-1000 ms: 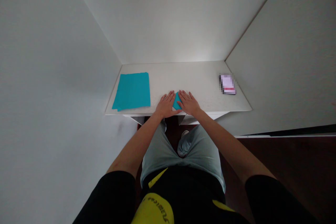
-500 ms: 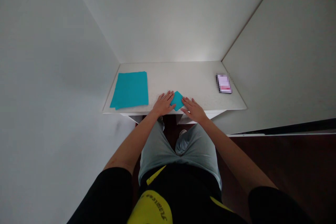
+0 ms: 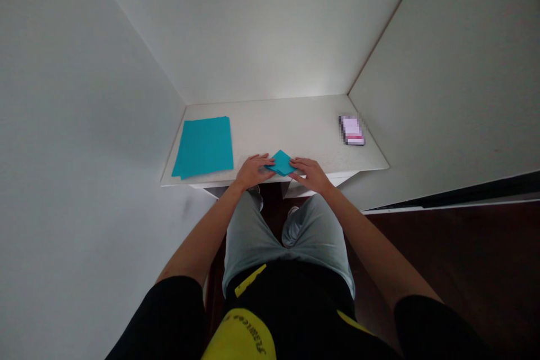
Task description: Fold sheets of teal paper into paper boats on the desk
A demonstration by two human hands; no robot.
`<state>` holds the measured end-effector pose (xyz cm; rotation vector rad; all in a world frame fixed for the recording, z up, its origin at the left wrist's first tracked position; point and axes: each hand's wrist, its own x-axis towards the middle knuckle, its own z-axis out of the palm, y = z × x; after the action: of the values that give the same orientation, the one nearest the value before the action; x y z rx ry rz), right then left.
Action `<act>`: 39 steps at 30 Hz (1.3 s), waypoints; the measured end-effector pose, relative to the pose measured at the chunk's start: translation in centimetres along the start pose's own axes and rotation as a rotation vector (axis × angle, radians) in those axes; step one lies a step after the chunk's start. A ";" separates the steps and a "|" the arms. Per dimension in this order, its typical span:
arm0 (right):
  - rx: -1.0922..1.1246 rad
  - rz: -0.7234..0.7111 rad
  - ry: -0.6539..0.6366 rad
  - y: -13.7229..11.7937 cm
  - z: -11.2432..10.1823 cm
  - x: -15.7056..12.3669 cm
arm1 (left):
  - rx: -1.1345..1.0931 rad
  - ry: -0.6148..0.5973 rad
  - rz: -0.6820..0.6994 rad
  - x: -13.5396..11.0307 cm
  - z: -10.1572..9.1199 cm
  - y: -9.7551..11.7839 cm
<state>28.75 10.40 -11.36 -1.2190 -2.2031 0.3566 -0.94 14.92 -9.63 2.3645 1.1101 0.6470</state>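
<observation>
I'm looking down into what's reading as a corner of a home, nothing like a lab or shop. I'm seeing a small white desk [image 3: 304, 124] tucked in, its back corners meeting plain white walls [image 3: 261, 28]. I'm also picking up dark wood flooring [image 3: 455, 259] past its right front corner, edged by a white baseboard [image 3: 442, 207].

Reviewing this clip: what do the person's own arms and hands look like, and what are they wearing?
The left hand and right hand are bare, without gloves, and the forearms are uncovered. Black short sleeves end above the elbows. The black top has a yellow panel with dark lettering. Pale grey-green shorts show below.
</observation>
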 end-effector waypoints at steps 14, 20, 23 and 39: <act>0.025 0.012 -0.060 0.4 -0.6 0.1 | -0.068 -0.048 -0.014 0.2 -0.5 -0.4; 0.047 0.040 -0.055 0.4 -0.8 0.1 | -0.071 -0.052 -0.021 0.4 -0.6 -0.3; 0.071 0.005 -0.064 0.6 -0.9 0.0 | -0.061 -0.061 -0.010 0.3 -0.6 -0.5; 0.119 0.216 0.022 1.0 0.2 0.7 | -0.147 0.046 -0.100 0.9 0.2 -0.3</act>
<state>29.02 11.54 -11.74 -1.3904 -2.0062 0.5501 -0.47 15.79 -9.70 2.1663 1.1516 0.7252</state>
